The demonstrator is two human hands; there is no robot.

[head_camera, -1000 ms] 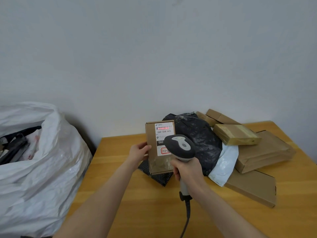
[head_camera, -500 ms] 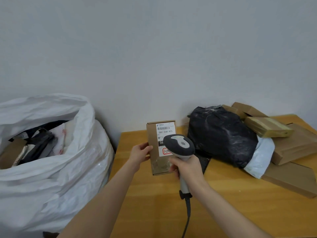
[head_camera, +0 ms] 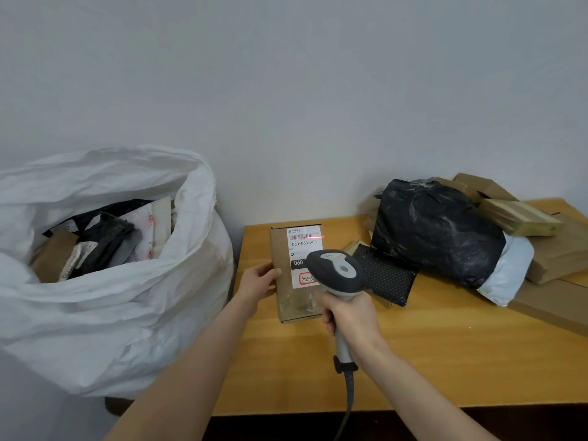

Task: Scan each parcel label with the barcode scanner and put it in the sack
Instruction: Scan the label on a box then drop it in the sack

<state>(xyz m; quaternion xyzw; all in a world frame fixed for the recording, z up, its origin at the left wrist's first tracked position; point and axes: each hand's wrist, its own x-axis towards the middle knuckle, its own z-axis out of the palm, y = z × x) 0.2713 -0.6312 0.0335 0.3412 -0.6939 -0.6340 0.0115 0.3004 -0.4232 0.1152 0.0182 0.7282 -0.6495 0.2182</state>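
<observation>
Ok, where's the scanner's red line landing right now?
In the head view, the red line sits at the label's upper right edge, just below the barcode, on the brown box.

left hand (head_camera: 258,283): forearm extended, fingers curled gripping | right hand (head_camera: 350,316): fist closed, gripping

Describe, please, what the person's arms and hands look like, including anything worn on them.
Both forearms are bare, with no sleeve in view. The left hand and right hand wear no glove, ring, watch or bracelet that shows. No markings are visible.
</observation>
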